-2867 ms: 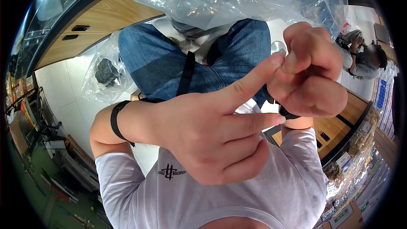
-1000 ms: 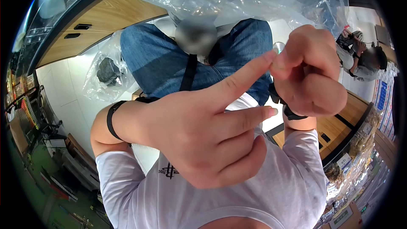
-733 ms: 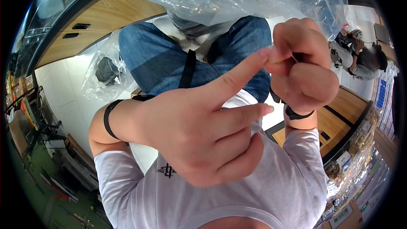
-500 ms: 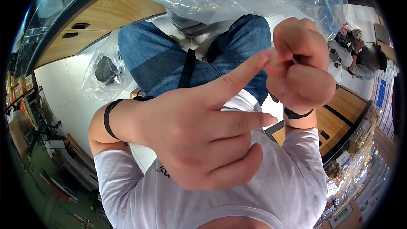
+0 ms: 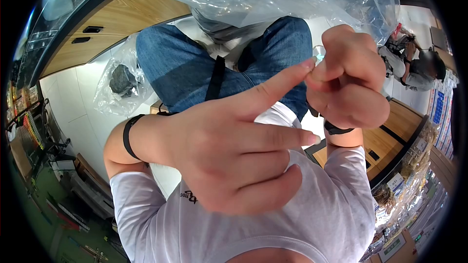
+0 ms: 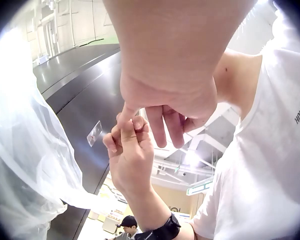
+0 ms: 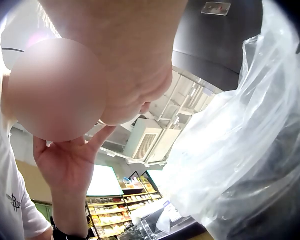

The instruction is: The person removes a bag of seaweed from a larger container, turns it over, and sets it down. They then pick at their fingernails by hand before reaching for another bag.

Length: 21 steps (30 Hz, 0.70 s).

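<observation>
My left hand [image 5: 234,160] reaches across the chest, back upward, index finger stretched out and the last two fingers curled. Its index tip meets the thumb and fingertips of my right hand [image 5: 351,78], whose fingers are bent in tightly. From below, in the left wrist view, the right hand [image 6: 132,160] stands raised with its fingertips bunched at the left index finger. The left hand [image 7: 65,167] is partly covered by a blurred disc in the right wrist view. Cannot tell whether a tiny thing is between the fingertips. A small shiny disc [image 5: 319,52] shows just beside them.
A large clear plastic bag [image 5: 273,0] spreads in front of the knees. On the floor at left lies a smaller clear bag [image 5: 109,98] with a dark lump inside. Wooden drawers [image 5: 122,14] flank the left side, more drawers [image 5: 395,124] the right. A person [image 5: 424,65] crouches farther off.
The right hand shifted left, then a little back right and turned, uncovering the shiny disc. The left hand moved slightly with it, fingertips staying together.
</observation>
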Each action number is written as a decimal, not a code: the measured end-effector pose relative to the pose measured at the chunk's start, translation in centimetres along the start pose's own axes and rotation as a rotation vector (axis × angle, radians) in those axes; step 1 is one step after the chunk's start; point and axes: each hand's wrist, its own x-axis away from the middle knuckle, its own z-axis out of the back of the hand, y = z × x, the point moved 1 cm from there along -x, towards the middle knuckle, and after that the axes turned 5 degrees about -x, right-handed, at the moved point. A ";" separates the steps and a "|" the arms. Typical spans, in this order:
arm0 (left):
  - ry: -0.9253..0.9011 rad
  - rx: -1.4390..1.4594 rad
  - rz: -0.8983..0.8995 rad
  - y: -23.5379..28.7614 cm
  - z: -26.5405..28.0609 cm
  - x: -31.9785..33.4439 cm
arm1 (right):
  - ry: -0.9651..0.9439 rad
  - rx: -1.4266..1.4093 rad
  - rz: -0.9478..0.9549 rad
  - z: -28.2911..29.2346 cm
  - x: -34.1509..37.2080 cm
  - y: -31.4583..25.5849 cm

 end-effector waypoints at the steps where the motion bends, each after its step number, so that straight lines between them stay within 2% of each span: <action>1: 0.000 0.000 0.000 -0.1 0.0 0.0 | -0.003 -0.008 0.002 0.1 0.1 0.0; 10: 0.056 -0.166 0.001 -0.8 0.5 0.0 | -0.064 -0.039 0.029 1.3 0.8 -0.1; 12: 0.045 -0.211 -0.025 -1.0 0.7 0.1 | 0.072 -0.041 0.020 0.4 0.9 -0.3; 13: 0.041 -0.210 -0.027 -1.3 0.3 0.5 | 0.076 -0.039 0.020 -0.1 1.1 -0.2; 15: 0.271 -0.122 -0.119 -2.0 -0.7 1.4 | 0.211 -0.043 0.073 -0.6 1.4 0.2; 16: 0.268 -0.117 -0.121 -1.9 -0.6 1.4 | 0.215 -0.039 0.071 -0.4 1.2 0.1; 18: 0.290 -0.074 0.046 -1.5 -0.2 1.6 | 0.088 -0.033 0.036 0.0 0.5 -0.1; 21: 0.318 -0.010 0.300 -1.0 0.7 2.1 | 0.138 -0.133 0.046 -0.4 0.6 0.3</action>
